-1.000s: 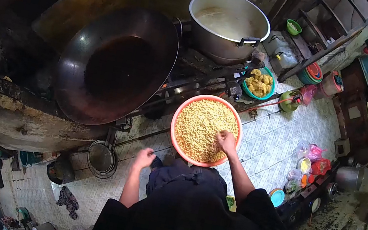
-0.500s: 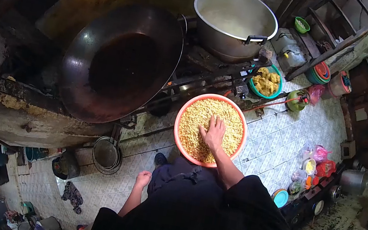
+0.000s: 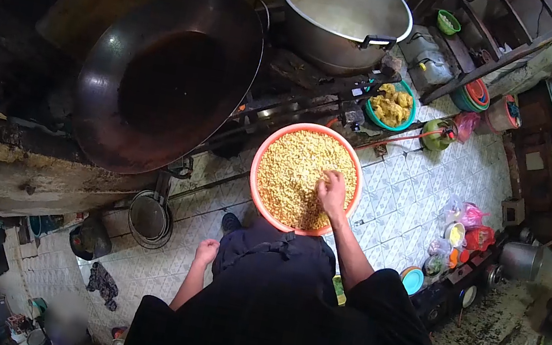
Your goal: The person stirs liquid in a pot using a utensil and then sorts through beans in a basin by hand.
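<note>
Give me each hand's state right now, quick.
Left hand: curled closed, nothing visible in it.
Right hand: partly curled at the yellow grains in the orange basin; whether it holds any can't be told.

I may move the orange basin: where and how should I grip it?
Probably grip the orange basin two-handed by the rim, left and right, from the near side: it is round, shows no handles, and the grains leave the rim bare.

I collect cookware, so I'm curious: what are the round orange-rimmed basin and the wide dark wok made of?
Round orange-rimmed basin: probably plastic, smooth-looking, judging by its evenly coloured rim.
Wide dark wok: likely metal, darkened and slightly shiny, given the glint on its inner wall.
</note>
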Demonstrator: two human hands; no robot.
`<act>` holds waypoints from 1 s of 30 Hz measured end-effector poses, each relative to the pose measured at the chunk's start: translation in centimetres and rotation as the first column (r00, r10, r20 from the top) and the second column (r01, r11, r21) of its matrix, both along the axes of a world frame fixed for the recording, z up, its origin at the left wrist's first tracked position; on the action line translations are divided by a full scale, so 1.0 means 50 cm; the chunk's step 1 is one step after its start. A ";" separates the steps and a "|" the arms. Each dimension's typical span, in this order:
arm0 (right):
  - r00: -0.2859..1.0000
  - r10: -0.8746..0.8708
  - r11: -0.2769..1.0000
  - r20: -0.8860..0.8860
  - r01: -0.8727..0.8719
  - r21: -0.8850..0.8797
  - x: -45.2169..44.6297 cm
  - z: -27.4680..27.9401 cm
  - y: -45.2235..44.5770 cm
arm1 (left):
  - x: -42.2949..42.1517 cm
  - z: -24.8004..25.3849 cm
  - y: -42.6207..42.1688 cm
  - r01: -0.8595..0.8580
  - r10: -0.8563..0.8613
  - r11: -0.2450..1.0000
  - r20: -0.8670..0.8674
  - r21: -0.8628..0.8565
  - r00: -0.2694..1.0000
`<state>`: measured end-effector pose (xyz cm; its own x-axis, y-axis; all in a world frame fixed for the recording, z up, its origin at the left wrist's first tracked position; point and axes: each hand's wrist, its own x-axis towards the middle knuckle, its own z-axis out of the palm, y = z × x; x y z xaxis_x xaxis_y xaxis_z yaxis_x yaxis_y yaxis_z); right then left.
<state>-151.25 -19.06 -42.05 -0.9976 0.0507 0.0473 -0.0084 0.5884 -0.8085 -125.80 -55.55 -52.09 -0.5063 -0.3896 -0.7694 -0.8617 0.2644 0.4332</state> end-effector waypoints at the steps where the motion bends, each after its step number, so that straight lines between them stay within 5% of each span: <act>1: 1.000 0.001 1.000 0.005 -0.001 0.000 -0.006 -0.006 0.012 | -0.001 -0.009 -0.005 -0.029 0.030 0.999 -0.026 0.013 0.999; 4: 0.992 -0.120 0.989 0.033 0.117 0.087 -0.010 -0.013 0.017 | -0.022 0.025 0.001 -0.095 0.096 0.993 -0.017 0.073 0.995; 6: 0.970 -0.102 0.931 0.220 0.015 0.365 -0.009 -0.012 0.014 | -0.018 0.021 0.003 -0.083 0.085 0.995 -0.033 0.058 0.996; 12: 0.970 0.052 0.961 0.236 -0.113 0.253 0.003 0.006 -0.054 | -0.020 0.066 0.037 0.037 -0.040 0.998 -0.063 -0.046 0.997; 15: 0.908 0.263 0.901 0.325 -0.351 0.254 -0.012 0.031 -0.068 | -0.022 0.060 0.038 0.018 -0.021 0.999 -0.067 -0.033 0.998; 18: 0.935 0.264 0.930 0.238 -0.312 0.194 -0.046 0.042 -0.050 | -0.027 0.064 0.029 0.012 -0.013 1.000 -0.055 -0.019 0.998; 22: 0.992 0.085 0.940 0.094 -0.111 0.324 -0.137 0.036 0.008 | -0.021 0.034 0.018 -0.005 0.006 1.000 -0.045 0.015 0.999; 30: 0.939 -0.178 0.870 0.295 0.010 0.493 -0.167 0.015 -0.012 | 0.005 0.038 0.021 0.011 -0.015 0.999 -0.109 -0.037 0.994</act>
<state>-159.60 -19.64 -41.28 -0.9522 0.2001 -0.2309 0.2768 0.8850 -0.3743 -125.55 -54.52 -50.20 -0.5918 -0.4089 -0.6947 -0.8061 0.2922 0.5146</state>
